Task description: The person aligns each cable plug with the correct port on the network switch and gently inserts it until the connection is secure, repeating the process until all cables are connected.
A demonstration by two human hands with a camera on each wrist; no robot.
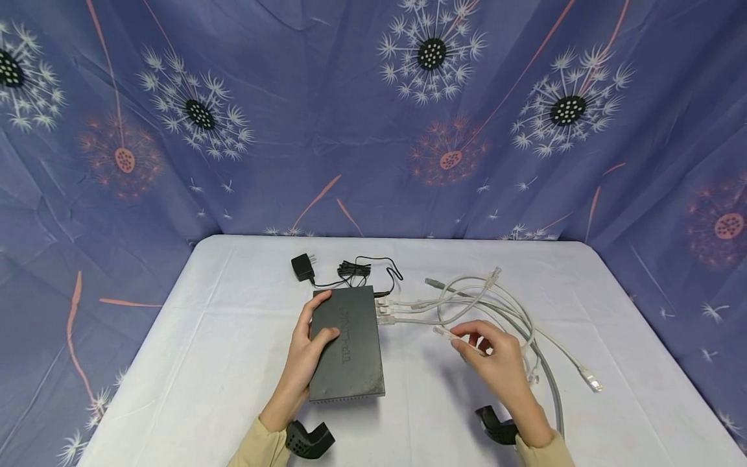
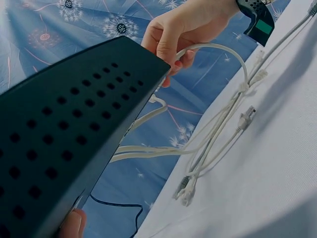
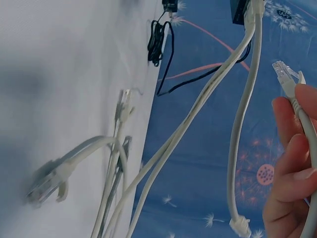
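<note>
My left hand [image 1: 305, 357] grips a black network switch [image 1: 350, 363] along its left side, thumb on the top face. In the left wrist view, the vented side of the switch [image 2: 74, 114] fills the left, with a fingertip showing below. Several pale network cables are plugged into its right side, their plugs [image 1: 384, 311] close together. To the right of the switch, my right hand [image 1: 493, 353] pinches one cable end; its clear plug [image 3: 284, 74] points toward the ports and stands apart from them. A thin black cord enters the same side near the far end.
A black power adapter [image 1: 302, 267] lies behind the switch with its coiled cord [image 1: 353, 269]. Loose cables loop across the table's right half, including a thicker grey one [image 1: 551, 383] and a free plug [image 1: 591, 379]. A patterned blue cloth [image 1: 327, 130] hangs behind the white table [image 1: 204, 363].
</note>
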